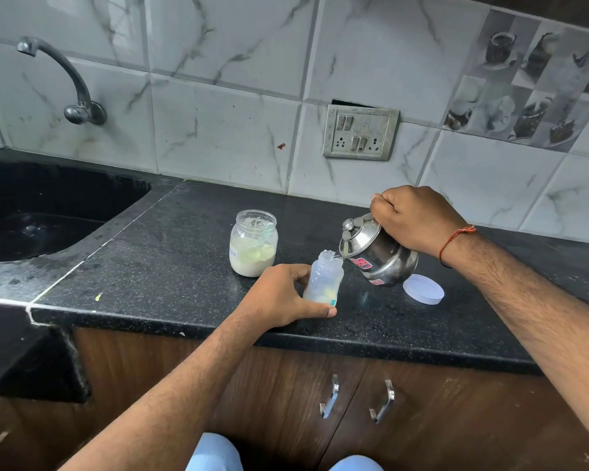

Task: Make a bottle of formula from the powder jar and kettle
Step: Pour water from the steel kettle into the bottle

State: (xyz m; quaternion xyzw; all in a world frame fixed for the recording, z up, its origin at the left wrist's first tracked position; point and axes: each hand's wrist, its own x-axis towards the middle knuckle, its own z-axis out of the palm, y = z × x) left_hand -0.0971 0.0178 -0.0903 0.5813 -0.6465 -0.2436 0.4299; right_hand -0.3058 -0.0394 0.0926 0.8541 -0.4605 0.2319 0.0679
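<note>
Left hand (283, 295) is wrapped around the bottle (323, 280), thumb in front near the base, fingers curled behind, so the bottle is kept upright on the counter (170, 266) close to the front edge. Right hand (413, 219) is closed in a fist over the kettle (378, 253) handle, and the kettle is tipped hard to the left, lifted off the counter, spout right at the bottle's open mouth. Lid with the little knob is seated on the kettle. Can't really tell if water is coming out, too small and glary at the spout. Something yellowish is seen low in the bottle.

Jar (253, 243) is parked just behind and left of the bottle, open, roughly half full of pale powder, with what looks like a scoop stuck in it. Its white cap (423, 288) is laid flat on the counter to the right of the kettle. A red thread is worn on the right wrist. Sink (48, 212) is way off to the left, tap (65, 79) above it.
</note>
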